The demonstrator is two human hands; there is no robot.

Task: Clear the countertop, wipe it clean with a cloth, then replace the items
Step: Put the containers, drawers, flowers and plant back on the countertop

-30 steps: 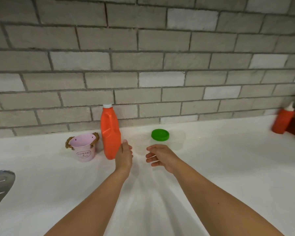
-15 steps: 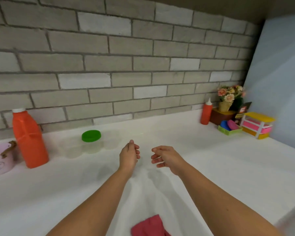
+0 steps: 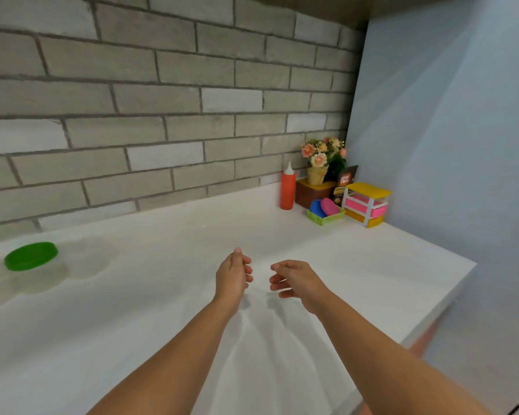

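Countertop (image 3: pixel 162 295): a white surface running from the left edge to the right-hand corner, where it meets a blue wall panel (image 3: pixel 447 145). A grey brick wall (image 3: pixel 162 115) backs it. No cloth is in view.

Far left: a green-lidded clear container (image 3: pixel 30 256) stands near the brick wall, well apart from everything else. Its translucent body is hard to make out against the surface.

Centre: the left hand (image 3: pixel 232 277) and the right hand (image 3: pixel 294 283) hover above the bare middle of the surface, near each other but not touching. Both are empty, with fingers loosely curled and pinching nothing.

Far right corner, grouped closely:
- a red squeeze bottle (image 3: pixel 287 190), upright, just beside a brown box (image 3: pixel 309 196);
- a flower pot (image 3: pixel 317 175) on that box;
- a dark packet (image 3: pixel 345 182) behind;
- a green tray (image 3: pixel 324 220) holding a blue pad and a pink pad;
- a small drawer unit (image 3: pixel 367 205) with a yellow top.

Procedure (judgement): whether the surface has been wiped cannot be told. With both hands free, the step in hand is probably moving the items one at a time.
1. Grip the squeeze bottle round its body and keep it upright. It is tall and narrow and likely to tip.
2. Remove the flower pot before lifting the box, or it may slide off.
3. Carry the tray level by its rim.
4. Support the drawer unit from beneath. Tilting may let the drawers slide out.
5. Do not overlook the container at the left.
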